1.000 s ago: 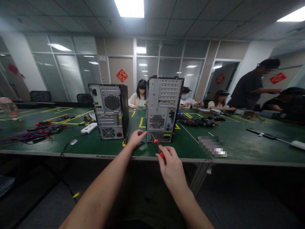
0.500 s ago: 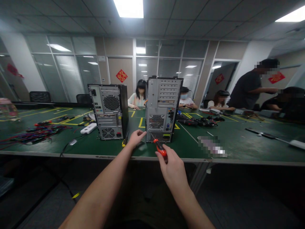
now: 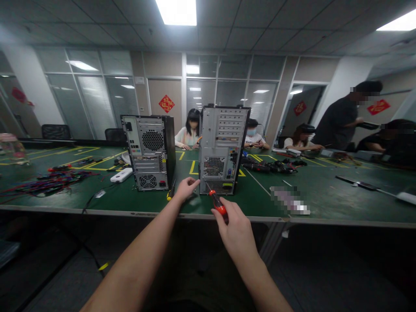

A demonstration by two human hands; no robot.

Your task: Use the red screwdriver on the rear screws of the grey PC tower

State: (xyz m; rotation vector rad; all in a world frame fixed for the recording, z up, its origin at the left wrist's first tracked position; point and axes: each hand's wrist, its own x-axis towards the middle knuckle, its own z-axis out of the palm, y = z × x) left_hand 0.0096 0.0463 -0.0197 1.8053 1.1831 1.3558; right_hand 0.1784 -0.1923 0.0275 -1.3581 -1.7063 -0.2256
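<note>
Screwdriver (image 3: 217, 203) gripped in right hand (image 3: 236, 233), tip at computer case (image 3: 222, 149)

Both arms outstretched, left hand (image 3: 186, 189) seemingly loose, right hand (image 3: 236, 229) fisted.

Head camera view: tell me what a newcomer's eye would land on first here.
Two computer towers stand back-side-out near the front edge of the green table: the taller silver tower in the middle and a darker tower to its left. At the silver tower's base, the right hand grips a red-handled screwdriver with its tip at the lower rear corner, while the left hand rests beside that corner.
</note>
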